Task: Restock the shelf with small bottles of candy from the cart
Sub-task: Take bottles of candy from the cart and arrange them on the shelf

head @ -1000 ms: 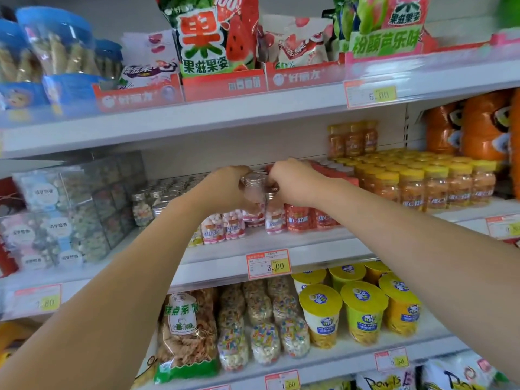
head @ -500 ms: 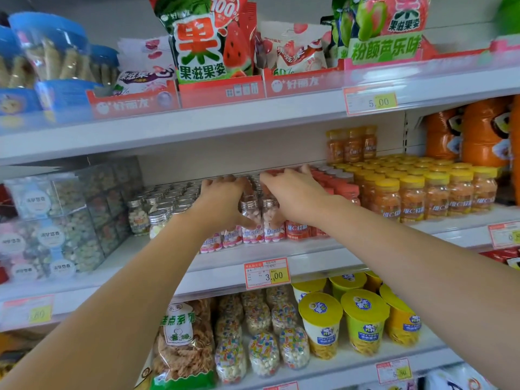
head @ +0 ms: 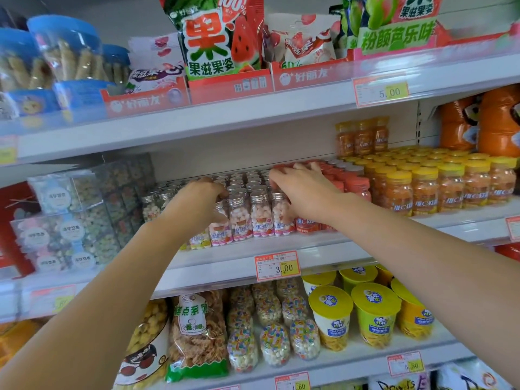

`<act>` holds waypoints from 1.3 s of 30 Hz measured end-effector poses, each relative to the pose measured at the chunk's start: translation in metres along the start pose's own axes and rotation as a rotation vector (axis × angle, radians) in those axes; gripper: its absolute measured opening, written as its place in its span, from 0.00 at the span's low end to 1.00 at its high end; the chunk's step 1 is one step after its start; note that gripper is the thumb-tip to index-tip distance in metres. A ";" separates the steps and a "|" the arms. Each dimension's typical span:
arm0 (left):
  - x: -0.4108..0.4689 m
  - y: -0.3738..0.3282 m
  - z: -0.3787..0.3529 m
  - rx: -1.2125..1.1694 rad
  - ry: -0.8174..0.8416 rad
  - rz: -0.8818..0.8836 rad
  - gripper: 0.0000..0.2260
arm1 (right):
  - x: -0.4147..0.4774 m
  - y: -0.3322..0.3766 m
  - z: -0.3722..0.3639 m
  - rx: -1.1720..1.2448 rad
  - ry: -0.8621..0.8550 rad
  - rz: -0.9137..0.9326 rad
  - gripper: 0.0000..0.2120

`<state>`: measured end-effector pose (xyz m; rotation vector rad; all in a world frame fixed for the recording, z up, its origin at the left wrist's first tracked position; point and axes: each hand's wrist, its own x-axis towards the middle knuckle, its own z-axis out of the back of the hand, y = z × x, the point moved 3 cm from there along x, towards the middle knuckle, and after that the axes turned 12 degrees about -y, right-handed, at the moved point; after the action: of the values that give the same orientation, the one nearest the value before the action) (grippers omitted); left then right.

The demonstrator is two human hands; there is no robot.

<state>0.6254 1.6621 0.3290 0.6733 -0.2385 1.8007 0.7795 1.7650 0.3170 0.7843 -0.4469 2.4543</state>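
Head view: small candy bottles (head: 261, 215) stand in rows on the middle shelf (head: 225, 257). Step, likely: squaring the block. Right hand (head: 304, 192) lies splayed flat over the caps. Left hand (head: 202, 201) is curled against a front bottle; cannot tell if its grip is clamped. Next: fetch more from the unseen cart.

2 arms in view, mine, both bare along the whole forearm down to the bottom of view. My left hand (head: 203, 199) bare; right hand (head: 305, 191) bare too. Forearms long and slender, tapering to narrow wrists. Knuckles show on my right hand.
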 end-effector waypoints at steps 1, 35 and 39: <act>0.002 0.002 0.000 -0.015 0.005 -0.007 0.24 | 0.000 0.000 0.000 -0.004 0.000 0.000 0.36; -0.355 -0.326 -0.306 -0.670 1.011 0.315 0.14 | -0.565 -0.076 -0.253 0.373 1.285 -0.780 0.23; -0.401 -0.349 -0.355 -0.506 1.230 0.253 0.15 | -0.607 -0.060 -0.283 0.391 1.450 -0.613 0.16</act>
<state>0.9112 1.6254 -0.2417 -0.8730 0.0743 1.9610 1.1125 1.7128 -0.2647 -0.7232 0.7132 1.8737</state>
